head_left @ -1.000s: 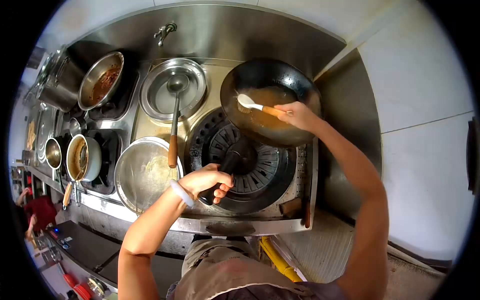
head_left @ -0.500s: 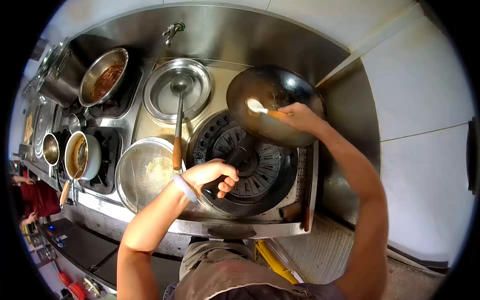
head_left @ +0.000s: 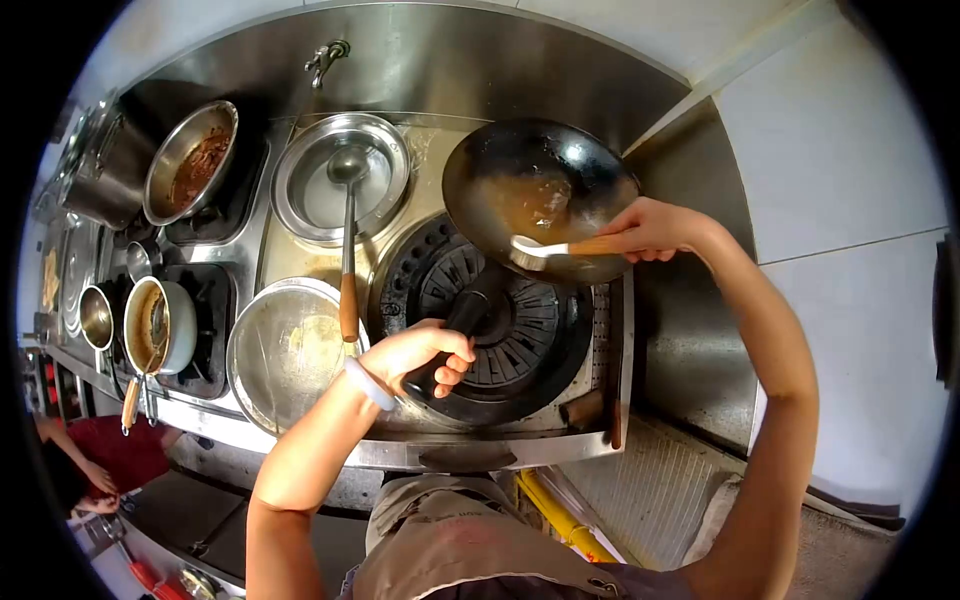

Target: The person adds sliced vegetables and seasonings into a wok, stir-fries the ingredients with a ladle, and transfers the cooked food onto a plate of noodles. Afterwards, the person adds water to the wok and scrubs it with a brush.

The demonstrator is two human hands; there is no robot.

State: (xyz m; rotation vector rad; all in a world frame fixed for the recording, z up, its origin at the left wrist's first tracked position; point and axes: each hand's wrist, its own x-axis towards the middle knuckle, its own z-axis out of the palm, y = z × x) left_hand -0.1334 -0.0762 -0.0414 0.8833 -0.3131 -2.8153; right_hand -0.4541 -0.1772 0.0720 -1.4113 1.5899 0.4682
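My left hand (head_left: 428,358) is wrapped round the black handle of a dark wok (head_left: 490,165). The wok is tilted up over the far side of a round burner (head_left: 525,345), with brownish liquid pooled inside it. In my right hand (head_left: 655,230) is a scrub brush (head_left: 530,253) with a wooden grip and pale bristles. Its head lies against the wok's near inner wall. To the left, a ladle (head_left: 349,240) rests across a steel basin (head_left: 288,205), and a round mesh strainer (head_left: 275,350) sits below it.
Further left, a steel pan (head_left: 165,165) holds reddish-brown food, and a white saucepan (head_left: 180,325) stands by another burner. A tap (head_left: 325,62) juts from the back wall. A metal panel (head_left: 690,200) borders the right side. Another person's hand (head_left: 100,478) shows at lower left.
My right hand has moved the brush right and toward me, from the wok's middle to its near side. The wok shifted slightly left; my left hand keeps its grip.
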